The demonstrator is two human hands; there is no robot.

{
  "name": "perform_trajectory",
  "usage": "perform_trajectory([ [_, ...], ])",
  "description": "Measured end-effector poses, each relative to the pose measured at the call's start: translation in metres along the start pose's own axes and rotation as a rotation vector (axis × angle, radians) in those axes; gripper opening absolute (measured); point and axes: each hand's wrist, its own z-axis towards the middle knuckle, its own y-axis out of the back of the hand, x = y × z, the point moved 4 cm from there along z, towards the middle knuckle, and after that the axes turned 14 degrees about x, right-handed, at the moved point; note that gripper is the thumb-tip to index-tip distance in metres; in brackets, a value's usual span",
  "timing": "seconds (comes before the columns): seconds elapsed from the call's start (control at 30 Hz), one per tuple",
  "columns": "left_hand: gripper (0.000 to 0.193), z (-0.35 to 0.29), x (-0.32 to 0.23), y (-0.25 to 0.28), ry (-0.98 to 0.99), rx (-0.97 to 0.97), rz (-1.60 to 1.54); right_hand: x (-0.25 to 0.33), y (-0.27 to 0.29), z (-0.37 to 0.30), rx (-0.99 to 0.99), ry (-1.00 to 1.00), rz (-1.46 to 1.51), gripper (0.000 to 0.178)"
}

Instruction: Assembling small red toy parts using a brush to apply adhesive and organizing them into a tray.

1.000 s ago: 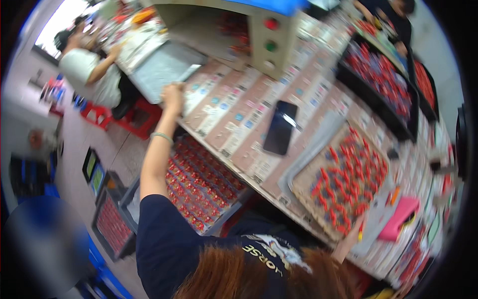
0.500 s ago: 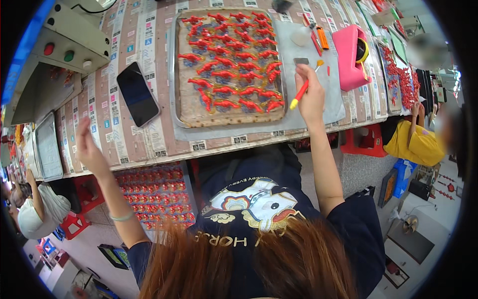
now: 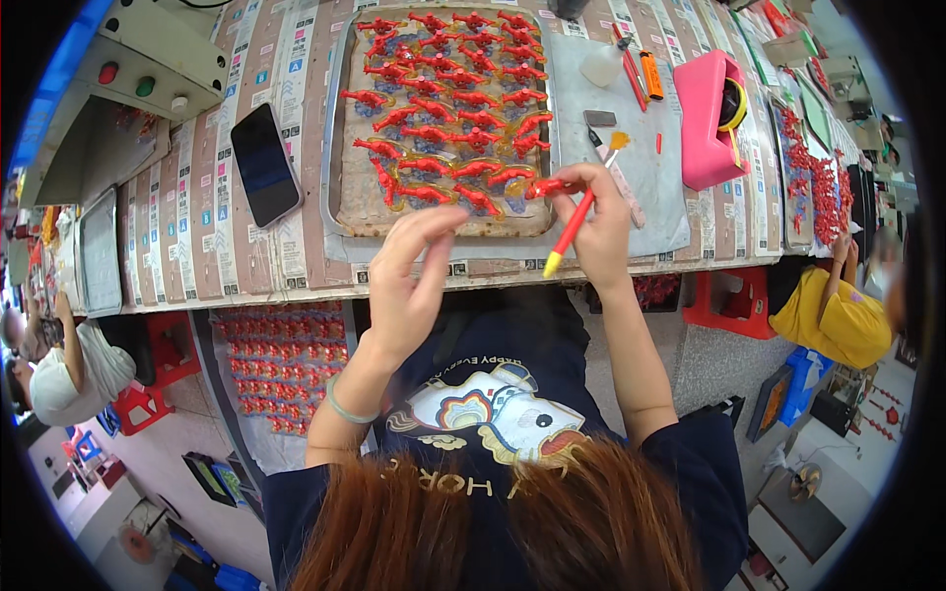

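A flat tray [image 3: 345,212] on the workbench carries several small red figures [image 3: 443,108] in rows. My right hand [image 3: 591,222] is at the tray's near right corner, gripping a red brush with a yellow tip [image 3: 570,234] and pinching a red figure [image 3: 548,186] at its fingertips. My left hand [image 3: 409,281] hovers over the table's front edge just below the tray, fingers spread and holding nothing. A green bangle sits on the left wrist.
A black phone [image 3: 264,164] lies left of the tray, a pink box [image 3: 706,118] and orange tools [image 3: 650,74] to its right on a grey mat [image 3: 650,187]. More red figures [image 3: 276,360] sit on a low tray under the bench. Other people sit at far left [image 3: 69,364] and right [image 3: 838,315].
My left hand has swung from the far left of the bench to the tray's front edge. My right hand has stayed at the tray's right corner with the brush and now pinches a figure.
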Motion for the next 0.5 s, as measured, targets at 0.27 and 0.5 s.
perform_trajectory([
  [0.27,0.020,0.001,-0.006,-0.028,0.199,0.037,-0.570,0.044,-0.003,-0.013,0.247,0.027,0.416,0.023],
  [0.5,0.016,-0.010,-0.001,-0.027,0.267,0.019,-0.924,0.038,-0.011,-0.029,0.192,-0.114,0.850,0.026],
])
